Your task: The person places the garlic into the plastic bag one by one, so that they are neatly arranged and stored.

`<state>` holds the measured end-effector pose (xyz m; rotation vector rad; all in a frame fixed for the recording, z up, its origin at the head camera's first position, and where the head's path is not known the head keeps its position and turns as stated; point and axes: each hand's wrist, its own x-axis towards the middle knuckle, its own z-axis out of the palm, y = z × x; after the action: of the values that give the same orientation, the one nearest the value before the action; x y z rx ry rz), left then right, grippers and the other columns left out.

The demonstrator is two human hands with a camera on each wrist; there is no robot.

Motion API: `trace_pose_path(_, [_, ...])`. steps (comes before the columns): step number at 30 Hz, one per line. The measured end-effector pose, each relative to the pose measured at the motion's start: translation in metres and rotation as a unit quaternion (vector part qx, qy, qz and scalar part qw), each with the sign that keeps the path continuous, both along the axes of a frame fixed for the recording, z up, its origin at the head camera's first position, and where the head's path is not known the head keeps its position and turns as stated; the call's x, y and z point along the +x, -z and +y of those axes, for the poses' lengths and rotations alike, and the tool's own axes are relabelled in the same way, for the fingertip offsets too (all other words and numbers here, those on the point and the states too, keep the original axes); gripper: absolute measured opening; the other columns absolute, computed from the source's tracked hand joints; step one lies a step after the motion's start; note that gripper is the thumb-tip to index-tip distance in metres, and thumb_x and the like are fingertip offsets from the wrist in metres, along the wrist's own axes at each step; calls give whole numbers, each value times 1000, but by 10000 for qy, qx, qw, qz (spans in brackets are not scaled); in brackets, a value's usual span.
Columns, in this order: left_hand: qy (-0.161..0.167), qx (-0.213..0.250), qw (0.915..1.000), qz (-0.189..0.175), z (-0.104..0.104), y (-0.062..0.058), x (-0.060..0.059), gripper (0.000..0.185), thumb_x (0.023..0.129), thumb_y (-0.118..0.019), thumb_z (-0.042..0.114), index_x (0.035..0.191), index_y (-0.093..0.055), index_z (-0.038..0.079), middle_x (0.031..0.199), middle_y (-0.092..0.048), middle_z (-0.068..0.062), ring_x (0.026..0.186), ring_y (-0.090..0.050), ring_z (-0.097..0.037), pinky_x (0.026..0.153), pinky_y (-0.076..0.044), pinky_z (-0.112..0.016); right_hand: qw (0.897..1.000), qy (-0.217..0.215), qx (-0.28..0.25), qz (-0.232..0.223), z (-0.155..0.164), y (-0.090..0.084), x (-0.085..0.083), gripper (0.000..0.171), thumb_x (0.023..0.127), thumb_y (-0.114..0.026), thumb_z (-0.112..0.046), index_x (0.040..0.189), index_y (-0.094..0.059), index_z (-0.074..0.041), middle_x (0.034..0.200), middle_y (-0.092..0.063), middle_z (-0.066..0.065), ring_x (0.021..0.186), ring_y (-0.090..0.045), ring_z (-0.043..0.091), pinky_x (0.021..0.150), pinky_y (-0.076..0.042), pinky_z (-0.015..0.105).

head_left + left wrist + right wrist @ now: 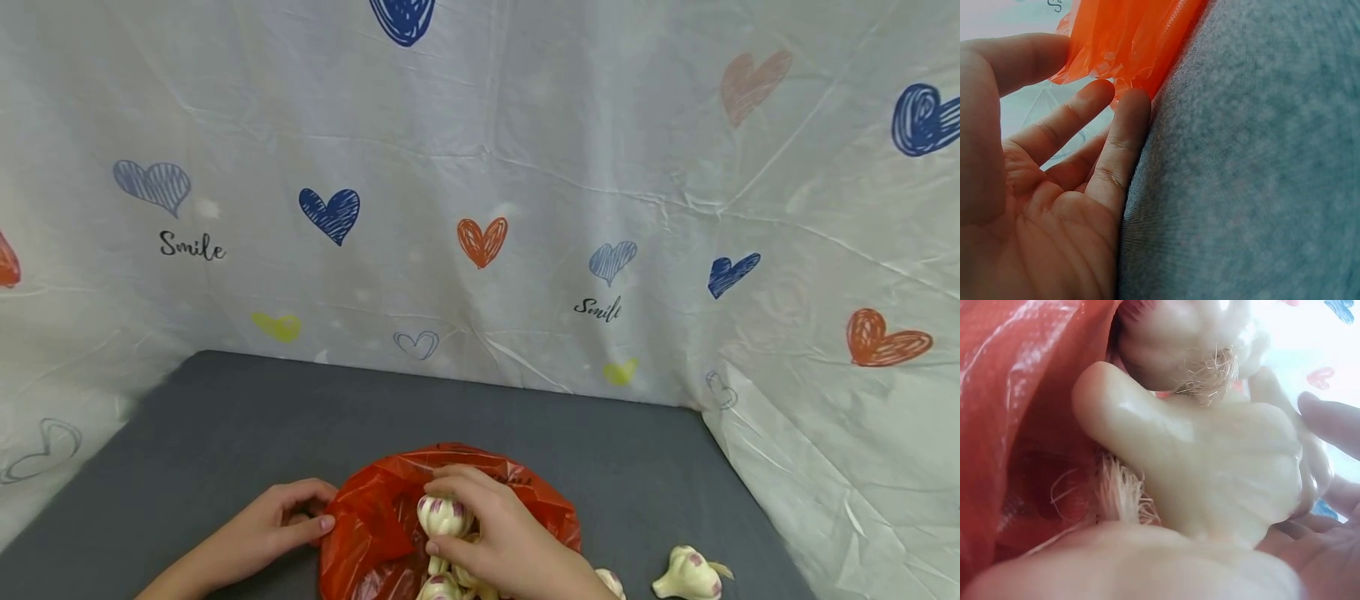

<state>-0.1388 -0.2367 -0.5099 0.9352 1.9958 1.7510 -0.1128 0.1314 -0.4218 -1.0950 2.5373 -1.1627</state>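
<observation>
A red plastic bag [371, 533] lies on the dark table with its mouth spread open and several garlic bulbs [441, 588] inside. With its thumb and fingertips, my left hand [258, 533] holds the bag's left edge; in the left wrist view the fingers [1132, 122] meet the crinkled orange-red plastic [1129, 37]. Over the bag's mouth, my right hand [498, 529] grips a purple-streaked garlic bulb [442, 515] between thumb and fingers. Close up in the right wrist view are pale bulbs [1222, 456] with stringy roots, beside the red plastic [997, 425].
One garlic bulb [690, 573] lies on the table to the right of the bag. Another bulb [611, 582] shows partly beside my right wrist. A white cloth [420, 275] printed with hearts hangs behind and beside the grey tabletop [315, 417].
</observation>
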Motion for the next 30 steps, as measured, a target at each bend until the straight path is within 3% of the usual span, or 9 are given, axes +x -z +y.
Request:
trace_pose_path(5, [23, 57, 10000, -12, 0, 1, 0, 29, 115, -51, 2, 138, -69, 2, 124, -75, -12, 101, -74, -25, 86, -63, -35, 9993, -154, 183, -297, 0, 1, -2, 45, 105, -78, -34, 146, -65, -21, 149, -61, -7, 138, -56, 9, 111, -52, 33])
trace_pose_path(14, [19, 31, 10000, -32, 0, 0, -1, 29, 115, -50, 2, 138, -69, 3, 125, -75, -12, 103, -74, -24, 87, -63, -35, 9980, -373, 497, -119, 0, 2, -3, 45, 105, -77, -37, 147, -66, -22, 153, -58, -7, 142, -54, 9, 111, -52, 33])
trace_pose_path(25, [-22, -89, 9999, -85, 1, -1, 0, 29, 116, -50, 3, 138, -69, 2, 125, -75, -10, 103, -74, -24, 87, -62, -33, 9960, -290, 799, -273, 3, 5, -3, 53, 105, -75, -48, 152, -63, -27, 158, -54, -11, 153, -44, 13, 117, -48, 40])
trace_pose_path(30, [-13, -91, 9999, -45, 2, 1, -1, 29, 116, -50, 4, 138, -69, 4, 127, -75, -10, 105, -74, -24, 88, -62, -33, 9947, -182, 819, -595, 3, 4, -4, 54, 104, -75, -50, 151, -63, -27, 160, -53, -10, 153, -44, 14, 116, -48, 40])
